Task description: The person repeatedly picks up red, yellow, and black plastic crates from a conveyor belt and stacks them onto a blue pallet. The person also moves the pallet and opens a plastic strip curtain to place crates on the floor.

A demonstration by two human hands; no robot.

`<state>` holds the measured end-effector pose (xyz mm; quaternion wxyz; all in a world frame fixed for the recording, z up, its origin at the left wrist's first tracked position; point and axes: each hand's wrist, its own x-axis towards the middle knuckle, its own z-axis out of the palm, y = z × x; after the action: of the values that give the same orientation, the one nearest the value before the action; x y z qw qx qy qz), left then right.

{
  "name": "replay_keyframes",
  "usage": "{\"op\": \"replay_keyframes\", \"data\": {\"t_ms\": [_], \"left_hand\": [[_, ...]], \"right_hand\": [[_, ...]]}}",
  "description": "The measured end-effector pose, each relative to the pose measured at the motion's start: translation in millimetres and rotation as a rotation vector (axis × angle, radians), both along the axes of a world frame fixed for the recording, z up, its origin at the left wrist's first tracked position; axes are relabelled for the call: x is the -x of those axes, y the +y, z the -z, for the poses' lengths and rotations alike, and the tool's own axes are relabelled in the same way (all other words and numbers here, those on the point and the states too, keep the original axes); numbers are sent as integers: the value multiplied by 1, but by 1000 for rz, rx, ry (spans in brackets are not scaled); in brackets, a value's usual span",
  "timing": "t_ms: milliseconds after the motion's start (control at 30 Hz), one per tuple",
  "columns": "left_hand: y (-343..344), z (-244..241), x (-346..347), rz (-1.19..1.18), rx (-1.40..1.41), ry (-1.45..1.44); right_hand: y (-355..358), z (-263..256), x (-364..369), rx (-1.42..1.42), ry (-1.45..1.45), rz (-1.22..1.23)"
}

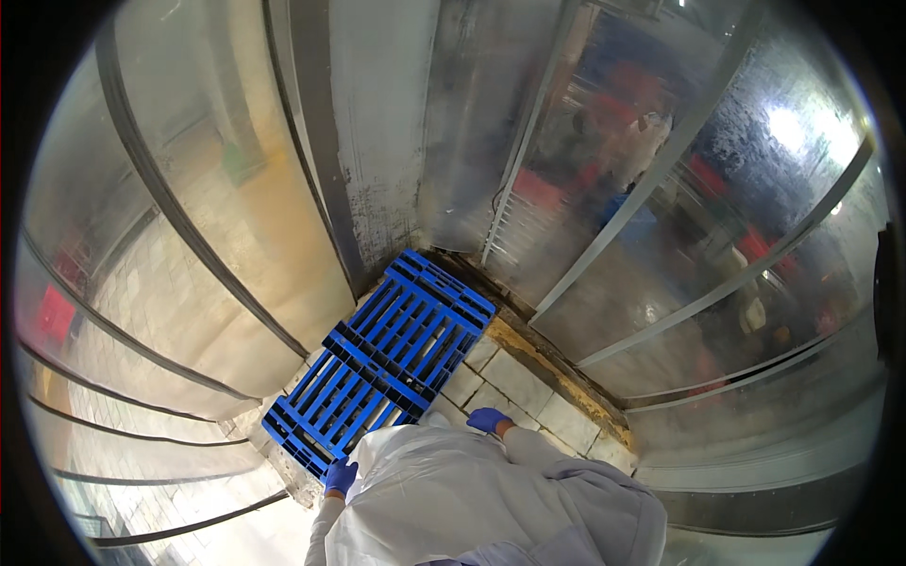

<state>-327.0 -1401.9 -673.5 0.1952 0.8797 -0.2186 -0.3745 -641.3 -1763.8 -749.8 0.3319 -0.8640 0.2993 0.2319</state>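
Note:
On the tiled floor lies a blue slatted plastic pallet (382, 361), at an angle across the middle of the view. My left hand (340, 476), in a blue glove, is at the pallet's near left corner; whether its fingers grip the edge cannot be told. My right hand (488, 420), also gloved in blue, is apart from the pallet, over the floor tiles to its right. Its fingers look curled, but whether something is in them is unclear. A white apron (432, 481) covers my front and hides part of the pallet's near edge.
Translucent plastic strip curtains (233, 269) hang at the left, and more panels (609, 283) at the right. A worn wall (379, 127) stands beyond the pallet. A raised, chipped sill (559, 375) runs along the right side of the floor tiles (520, 382). Blurred red crates show through the panels.

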Motion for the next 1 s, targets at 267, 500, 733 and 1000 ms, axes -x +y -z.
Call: {"op": "replay_keyframes", "data": {"t_ms": [267,500,733,1000], "left_hand": [[25,19,-9,131,-120,1],[48,76,-1,231,-67,-22],[49,69,4,135,-33,-29],[39,22,2,141,-74,-6]], "right_hand": [[22,-36,39,-47,149,137],[21,-19,50,-37,175,136],[18,-17,18,14,-11,7],[17,-11,-3,-9,38,-62]]}}
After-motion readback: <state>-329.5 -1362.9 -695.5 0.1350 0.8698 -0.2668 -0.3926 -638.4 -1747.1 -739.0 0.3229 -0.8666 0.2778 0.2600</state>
